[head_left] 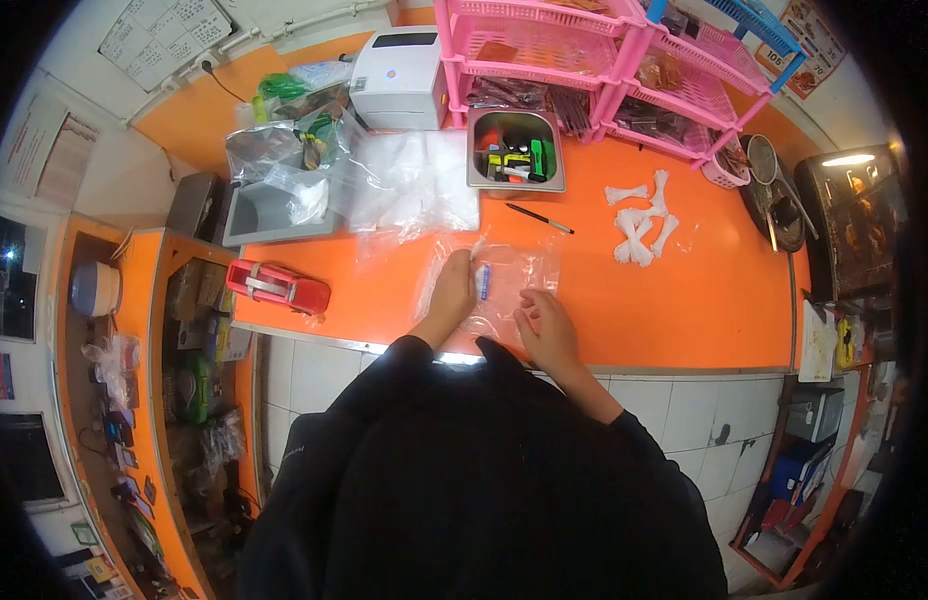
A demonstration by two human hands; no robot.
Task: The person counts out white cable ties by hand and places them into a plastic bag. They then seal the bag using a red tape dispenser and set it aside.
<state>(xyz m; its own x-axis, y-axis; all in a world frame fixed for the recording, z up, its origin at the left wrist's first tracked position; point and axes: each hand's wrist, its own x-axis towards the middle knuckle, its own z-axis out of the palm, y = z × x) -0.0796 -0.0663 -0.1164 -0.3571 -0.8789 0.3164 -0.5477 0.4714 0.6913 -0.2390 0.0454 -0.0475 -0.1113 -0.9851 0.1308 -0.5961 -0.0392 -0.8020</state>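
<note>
A clear plastic bag [514, 265] lies on the orange counter in front of me, with a small blue-and-white label or packet [483, 282] showing at its left part. My left hand [452, 293] is closed on the bag's left side, right beside the blue-and-white piece; its fingertips are partly hidden. At the bag's lower right edge is my right hand [550, 328], its fingers loosely bent and apart, with nothing visible held in them.
Left of the bag lies a red tape dispenser [294, 290]. Behind are a stack of clear bags [414, 185], a metal tub [516, 188] of markers, a pen [540, 218] and a white printer [399, 85]. White tie bundles [634, 235] and pink racks [544, 50] stand rightward.
</note>
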